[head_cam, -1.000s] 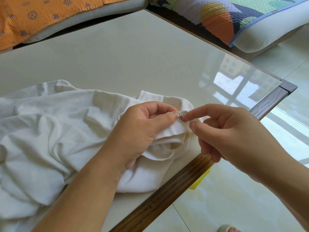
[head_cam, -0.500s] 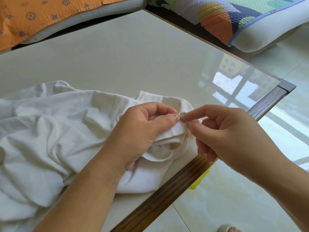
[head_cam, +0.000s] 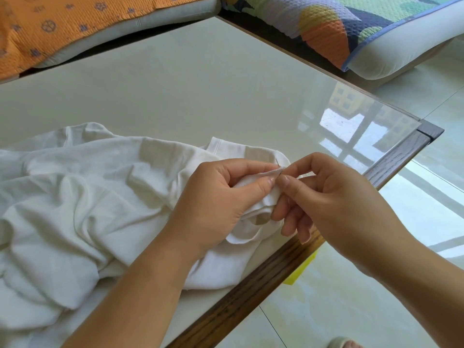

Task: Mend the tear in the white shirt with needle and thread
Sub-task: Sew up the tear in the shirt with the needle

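At table edge (head_cam: 251, 295): left hand (head_cam: 221, 199) pinches white shirt (head_cam: 88, 209), right hand (head_cam: 339, 197) pinches needle (head_cam: 277, 164); closeness risks a prick.

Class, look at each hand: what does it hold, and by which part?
The left hand pinches a fold of the white shirt between thumb and forefinger. The right hand pinches the needle by its lower end.

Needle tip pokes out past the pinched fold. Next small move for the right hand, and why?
Probably push the needle further through. Only a short tip shows beyond the fold of the white shirt that the left hand pinches. The right hand seems to pinch its near end, so there is too little to regrip yet.
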`<state>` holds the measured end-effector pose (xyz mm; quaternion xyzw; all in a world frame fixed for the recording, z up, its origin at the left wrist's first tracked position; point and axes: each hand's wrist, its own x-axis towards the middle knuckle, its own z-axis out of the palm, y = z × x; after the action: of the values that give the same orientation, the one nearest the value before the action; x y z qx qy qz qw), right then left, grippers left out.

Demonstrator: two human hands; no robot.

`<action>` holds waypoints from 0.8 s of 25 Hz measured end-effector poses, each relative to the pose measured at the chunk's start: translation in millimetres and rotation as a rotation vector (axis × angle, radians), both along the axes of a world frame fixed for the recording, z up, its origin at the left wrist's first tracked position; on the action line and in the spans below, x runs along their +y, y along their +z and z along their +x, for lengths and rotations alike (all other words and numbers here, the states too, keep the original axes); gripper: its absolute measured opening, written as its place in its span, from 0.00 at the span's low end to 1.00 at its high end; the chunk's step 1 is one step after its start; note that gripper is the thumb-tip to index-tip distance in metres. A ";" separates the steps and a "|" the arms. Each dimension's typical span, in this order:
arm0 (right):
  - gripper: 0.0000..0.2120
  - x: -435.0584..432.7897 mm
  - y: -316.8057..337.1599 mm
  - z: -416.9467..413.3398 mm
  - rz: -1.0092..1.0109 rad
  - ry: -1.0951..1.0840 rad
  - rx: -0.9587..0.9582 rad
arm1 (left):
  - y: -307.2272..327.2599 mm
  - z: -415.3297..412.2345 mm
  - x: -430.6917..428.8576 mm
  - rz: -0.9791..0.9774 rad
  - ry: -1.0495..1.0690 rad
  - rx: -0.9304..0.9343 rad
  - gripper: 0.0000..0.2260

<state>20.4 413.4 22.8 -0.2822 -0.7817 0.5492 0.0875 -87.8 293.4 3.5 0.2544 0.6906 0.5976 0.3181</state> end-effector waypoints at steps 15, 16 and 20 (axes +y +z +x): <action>0.04 26.9 14.8 -15.5 0.081 -0.222 0.149 | 2.2 -1.5 -2.7 -0.121 -0.065 0.027 0.07; 0.05 30.2 17.9 -18.1 -0.096 -0.228 0.206 | 3.1 -1.5 -2.6 -0.110 -0.074 -0.002 0.07; 0.05 30.9 21.1 -28.7 -0.542 -0.167 0.365 | 5.3 -2.1 -2.7 -0.068 -0.079 -0.073 0.08</action>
<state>-8.2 444.2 43.9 -0.2551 -0.5528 0.7696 0.1925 -89.9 290.7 8.8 0.2486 0.6880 0.5696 0.3748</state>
